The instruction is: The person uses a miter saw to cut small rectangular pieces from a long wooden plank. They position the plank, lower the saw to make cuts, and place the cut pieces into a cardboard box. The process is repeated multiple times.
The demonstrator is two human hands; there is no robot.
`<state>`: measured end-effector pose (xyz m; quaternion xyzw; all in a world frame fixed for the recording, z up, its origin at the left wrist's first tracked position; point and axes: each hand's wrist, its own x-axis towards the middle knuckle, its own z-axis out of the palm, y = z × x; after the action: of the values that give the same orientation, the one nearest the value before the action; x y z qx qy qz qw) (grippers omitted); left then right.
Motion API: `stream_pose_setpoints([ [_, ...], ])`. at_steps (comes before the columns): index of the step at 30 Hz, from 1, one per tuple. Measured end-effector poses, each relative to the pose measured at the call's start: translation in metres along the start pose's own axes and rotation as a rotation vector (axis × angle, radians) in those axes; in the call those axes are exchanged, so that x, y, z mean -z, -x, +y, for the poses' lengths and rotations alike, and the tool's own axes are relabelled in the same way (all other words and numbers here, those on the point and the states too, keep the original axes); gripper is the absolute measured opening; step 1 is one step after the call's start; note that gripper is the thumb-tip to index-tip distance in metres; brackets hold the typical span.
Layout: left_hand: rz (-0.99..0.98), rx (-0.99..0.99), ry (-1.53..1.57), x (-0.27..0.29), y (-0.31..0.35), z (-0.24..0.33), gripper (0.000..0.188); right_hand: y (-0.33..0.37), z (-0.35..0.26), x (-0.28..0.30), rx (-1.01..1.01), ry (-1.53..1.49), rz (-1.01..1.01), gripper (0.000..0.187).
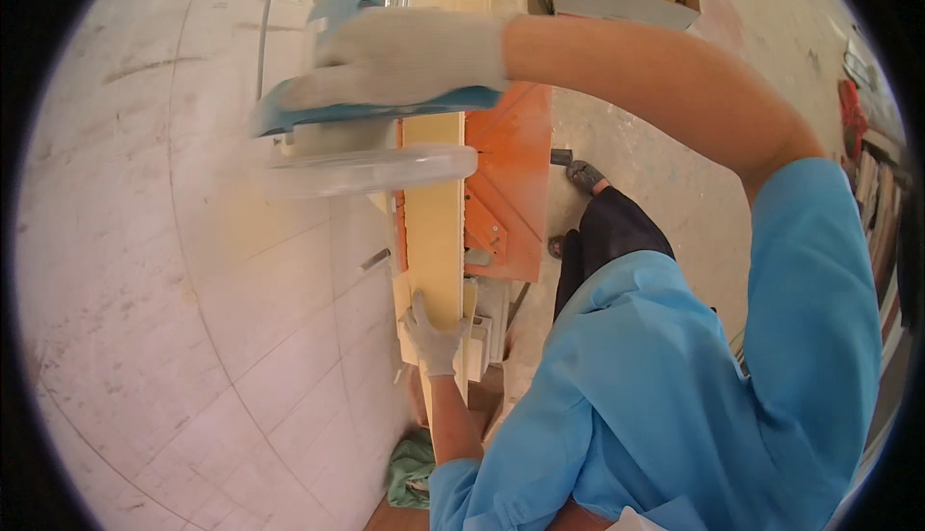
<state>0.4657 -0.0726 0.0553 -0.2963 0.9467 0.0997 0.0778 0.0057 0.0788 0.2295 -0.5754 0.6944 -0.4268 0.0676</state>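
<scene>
My right hand, in a pale work glove, is closed around the handle of a blue-handled mitre saw. The saw's rounded, see-through guard lies across a long cream-yellow board. Motion blurs the saw head, so the blade cannot be made out. Farther down the board, my gloved left hand spans its width, fingers over the top and edges. Under and beside the board is the saw's orange table.
A pale, scuffed wall rises close on the left. At the upper right stands a box of cream offcuts. Below my left hand lies a green cloth. My shoe is on the concrete floor beside the saw table.
</scene>
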Motion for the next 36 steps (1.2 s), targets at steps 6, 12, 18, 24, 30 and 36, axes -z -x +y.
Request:
stream_pose_setpoints([
  [6, 0.041, -0.011, 0.065, -0.005, -0.014, -0.001, 0.101, -0.049, -0.034, 0.03, -0.324, -0.033, -0.181, 0.056],
  [12, 0.065, 0.004, 0.135, -0.006, -0.025, 0.01, 0.1, -0.039, -0.033, 0.02, -0.111, 0.301, -0.151, 0.041],
  [18, 0.04, 0.048, 0.172, -0.001, -0.039, 0.026, 0.101, -0.035, -0.03, 0.024, -0.33, -0.128, -0.129, 0.078],
  [24, 0.105, -0.018, 0.173, -0.003, -0.047, 0.032, 0.101, -0.029, -0.034, 0.031, -0.355, -0.149, -0.142, 0.076],
  [30, 0.09, -0.009, 0.197, -0.001, -0.051, 0.034, 0.1, -0.028, -0.034, 0.022, -0.252, 0.081, -0.048, 0.043],
  [36, 0.12, -0.015, 0.186, -0.003, -0.058, 0.04, 0.103, -0.037, -0.016, 0.004, -0.089, 0.347, -0.08, 0.052],
])
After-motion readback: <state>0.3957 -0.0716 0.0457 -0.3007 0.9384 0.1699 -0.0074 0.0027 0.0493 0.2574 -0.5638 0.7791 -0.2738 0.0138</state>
